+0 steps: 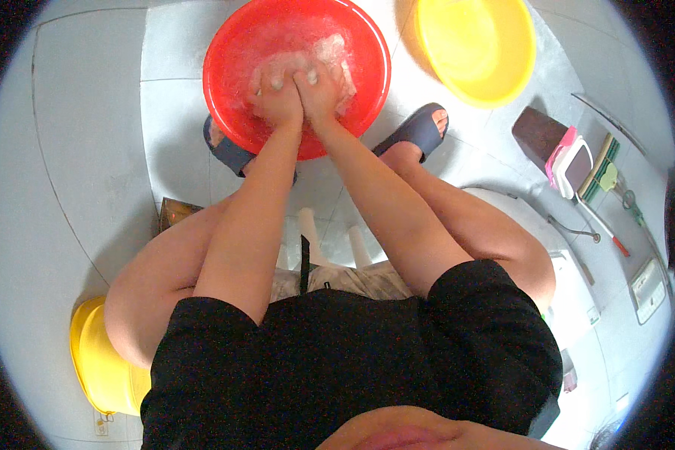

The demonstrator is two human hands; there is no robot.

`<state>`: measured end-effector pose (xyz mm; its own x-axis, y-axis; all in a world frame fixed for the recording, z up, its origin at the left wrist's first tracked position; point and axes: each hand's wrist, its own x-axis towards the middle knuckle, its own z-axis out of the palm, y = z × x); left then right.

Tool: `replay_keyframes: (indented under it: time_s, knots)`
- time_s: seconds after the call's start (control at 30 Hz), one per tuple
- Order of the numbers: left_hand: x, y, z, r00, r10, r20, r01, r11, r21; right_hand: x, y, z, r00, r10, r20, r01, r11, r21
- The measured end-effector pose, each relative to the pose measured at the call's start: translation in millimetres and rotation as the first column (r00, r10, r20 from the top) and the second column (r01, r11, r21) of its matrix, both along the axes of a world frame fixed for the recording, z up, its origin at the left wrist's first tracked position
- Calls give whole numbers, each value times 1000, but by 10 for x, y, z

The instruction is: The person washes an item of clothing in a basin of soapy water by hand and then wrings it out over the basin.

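Note:
My left hand (278, 98) and my right hand (318, 90) are pressed side by side inside a red plastic basin (219, 84). Both have curled fingers, closed on a wet whitish cloth (331, 48). Folds of it show beyond the knuckles and along the right hand's outer side. Cloudy water surrounds the hands, and my fingertips are partly hidden in the cloth. The basin stands on the floor between my feet, which are in dark slippers (419, 132).
A yellow basin (469, 50) stands right of the red one. Farther right are a dark bin (540, 138) with a white lid and a green-bristled broom (601, 169). A yellow bucket (104, 354) is behind my left knee. White stool legs (309, 230) show beneath me.

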<state>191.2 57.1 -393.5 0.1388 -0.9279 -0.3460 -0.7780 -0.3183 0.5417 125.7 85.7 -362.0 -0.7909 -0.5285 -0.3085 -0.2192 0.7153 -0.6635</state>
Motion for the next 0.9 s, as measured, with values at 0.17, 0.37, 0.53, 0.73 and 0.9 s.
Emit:
replay_keyframes:
  time_s: [0.17,0.37,0.53,0.73,0.9]
  knots:
    - [-174,-144,-261,919,19,-394,31,992,120,-103,70,-595,978,-66,196,79,995,-61]
    - [-27,-403,-332,972,-176,-157,218,925,311,-484,-200,-61,875,168,455,-166,985,-44]
    - [95,-472,235,969,-247,11,238,942,237,-728,-273,91,932,124,340,-122,992,-27]
    - [94,49,205,968,-230,98,243,958,-154,-284,71,142,851,453,-267,-457,888,49]
    - [265,-24,-217,877,-436,203,470,866,-172,-206,-8,-7,912,411,-3,-410,909,-75]
